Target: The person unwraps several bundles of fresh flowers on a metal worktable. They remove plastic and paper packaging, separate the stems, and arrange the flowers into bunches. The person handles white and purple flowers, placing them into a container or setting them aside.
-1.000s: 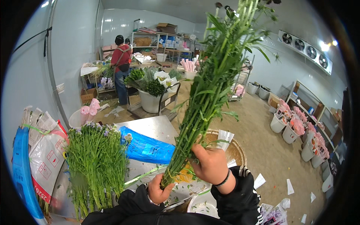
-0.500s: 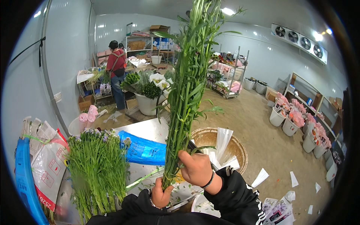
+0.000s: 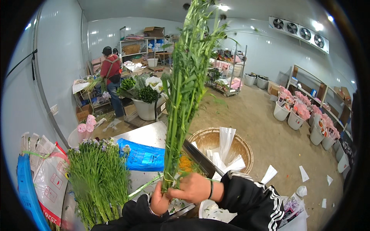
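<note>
A tall bunch of green flower stems (image 3: 184,96) stands upright in front of me, its tips reaching the top of the view. My right hand (image 3: 192,188) grips the lower stems from the right, a dark band on its wrist. Just below it, my left hand (image 3: 158,200) closes on the base of the same bunch. Both hands are over a metal worktable (image 3: 148,135). A second bunch of thin green stems (image 3: 98,179) with small pale buds lies on the table to my left. Next to it lies a blue plastic bag (image 3: 144,156).
A round woven basket (image 3: 210,139) with white paper sleeves stands right of the table. Red-and-white sacks (image 3: 44,173) lean at far left. A person in a red top (image 3: 111,75) works at a bench behind. White buckets of pink flowers (image 3: 296,113) line the right wall.
The bunch has swung from leaning right to nearly upright. Both hands have shifted lower and rightward in the view, still closed on the stems.
</note>
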`<state>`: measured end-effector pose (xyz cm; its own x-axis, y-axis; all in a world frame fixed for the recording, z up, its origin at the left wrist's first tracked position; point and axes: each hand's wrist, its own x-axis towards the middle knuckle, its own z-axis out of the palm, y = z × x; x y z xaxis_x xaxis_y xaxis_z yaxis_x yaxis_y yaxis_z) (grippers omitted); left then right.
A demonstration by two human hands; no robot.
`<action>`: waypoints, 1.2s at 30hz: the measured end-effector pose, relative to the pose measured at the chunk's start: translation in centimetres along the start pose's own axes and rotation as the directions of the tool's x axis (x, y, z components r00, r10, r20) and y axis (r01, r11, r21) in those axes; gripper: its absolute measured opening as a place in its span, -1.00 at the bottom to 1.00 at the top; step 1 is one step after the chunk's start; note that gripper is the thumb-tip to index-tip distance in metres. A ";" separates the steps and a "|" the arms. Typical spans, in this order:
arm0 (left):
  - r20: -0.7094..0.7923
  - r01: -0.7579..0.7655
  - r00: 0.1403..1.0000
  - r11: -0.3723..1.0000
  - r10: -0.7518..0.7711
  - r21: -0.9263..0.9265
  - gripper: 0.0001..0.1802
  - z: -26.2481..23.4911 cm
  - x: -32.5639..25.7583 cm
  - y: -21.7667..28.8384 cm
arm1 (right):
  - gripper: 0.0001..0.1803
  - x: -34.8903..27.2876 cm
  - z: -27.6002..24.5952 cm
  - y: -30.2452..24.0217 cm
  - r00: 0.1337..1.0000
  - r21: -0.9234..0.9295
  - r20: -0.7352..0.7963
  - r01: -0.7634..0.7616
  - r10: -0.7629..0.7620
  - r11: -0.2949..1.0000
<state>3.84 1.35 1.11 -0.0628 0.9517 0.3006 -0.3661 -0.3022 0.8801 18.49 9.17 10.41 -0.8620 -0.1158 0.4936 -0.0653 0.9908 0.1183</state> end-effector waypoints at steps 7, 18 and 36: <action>-0.014 -0.074 0.997 0.982 0.077 0.171 -0.65 -1.8 0.5 -1.3 | -0.52 -7.5 -4.5 4.2 0.683 -0.169 -0.170 -0.730 0.710 0.662; -0.038 -0.191 0.973 0.891 0.226 0.412 -0.55 -1.6 0.5 -2.9 | -0.37 1.7 -4.6 1.3 0.813 -0.113 -0.233 -0.568 0.534 0.815; -0.169 -0.065 0.970 0.855 0.175 0.515 -0.56 -1.9 -3.1 -0.5 | -0.89 2.6 3.1 -1.7 0.863 0.130 -0.302 -0.385 0.406 0.914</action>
<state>2.44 -1.33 -1.00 -0.2820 0.8795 0.3834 0.1687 -0.3480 0.9222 14.79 7.45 8.81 -0.6184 0.2816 0.7337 0.2063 0.9590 -0.1941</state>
